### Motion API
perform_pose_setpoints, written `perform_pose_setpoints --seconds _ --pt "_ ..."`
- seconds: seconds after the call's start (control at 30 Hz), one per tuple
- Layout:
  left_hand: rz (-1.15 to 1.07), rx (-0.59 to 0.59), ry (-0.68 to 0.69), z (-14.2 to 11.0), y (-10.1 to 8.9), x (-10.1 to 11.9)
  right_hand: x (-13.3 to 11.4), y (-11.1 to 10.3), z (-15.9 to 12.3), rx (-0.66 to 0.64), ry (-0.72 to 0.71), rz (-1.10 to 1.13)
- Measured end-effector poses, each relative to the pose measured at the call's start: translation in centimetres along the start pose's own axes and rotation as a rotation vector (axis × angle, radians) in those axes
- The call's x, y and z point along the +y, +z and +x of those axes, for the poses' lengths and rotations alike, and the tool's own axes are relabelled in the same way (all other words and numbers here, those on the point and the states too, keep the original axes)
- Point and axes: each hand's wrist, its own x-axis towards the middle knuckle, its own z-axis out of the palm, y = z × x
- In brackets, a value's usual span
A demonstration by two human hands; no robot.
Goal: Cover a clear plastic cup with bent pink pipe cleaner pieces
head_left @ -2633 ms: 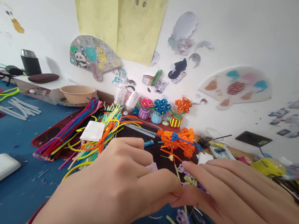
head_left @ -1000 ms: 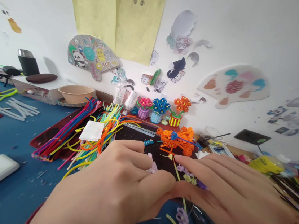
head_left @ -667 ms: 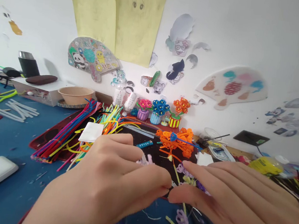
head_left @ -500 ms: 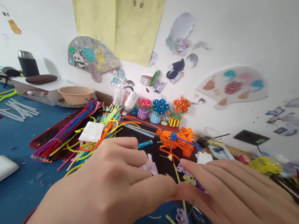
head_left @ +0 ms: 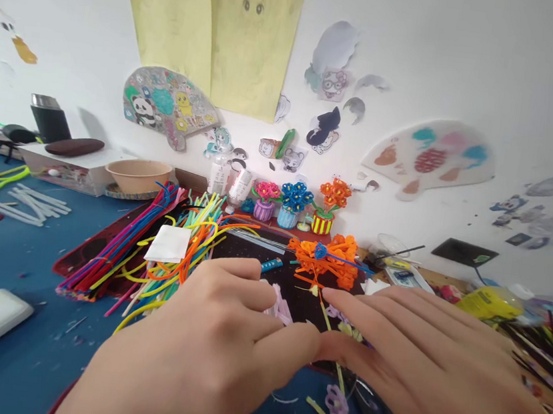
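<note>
Before you, pipe cleaners (head_left: 114, 254) lie heaped left of a mat (head_left: 246, 247) bearing a pipe-cleaner bunch (head_left: 323, 260), with potted flowers (head_left: 296, 199) behind it against the wall (head_left: 474, 77) and a bowl (head_left: 138, 175) beside a box (head_left: 59, 170) farther left.

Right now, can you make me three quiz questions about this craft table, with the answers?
1. Where is the orange bunch?
A in the bowl
B on the black mat
C on the white box

2. How many potted flowers stand by the wall?
A three
B two
C five

3. What is on the left hand and right hand?
A gloves
B mittens
C nothing

Answers:
1 B, it lies on the black mat beyond the hands.
2 A, there are pink, blue and orange ones.
3 C, bare skin shows on both.
</note>
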Motion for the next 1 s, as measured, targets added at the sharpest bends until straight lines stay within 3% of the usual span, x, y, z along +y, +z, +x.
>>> perform_pose_setpoints --seconds 0.57,1.0 --pt "-0.004 -0.010 -0.012 0.09 -0.20 -0.01 -0.09 -0.25 0.03 -0.023 0.036 0.027" --pt "-0.027 0.033 -0.037 -0.18 -0.32 -0.40 -0.78 -0.97 -0.54 0.059 0.090 0.003"
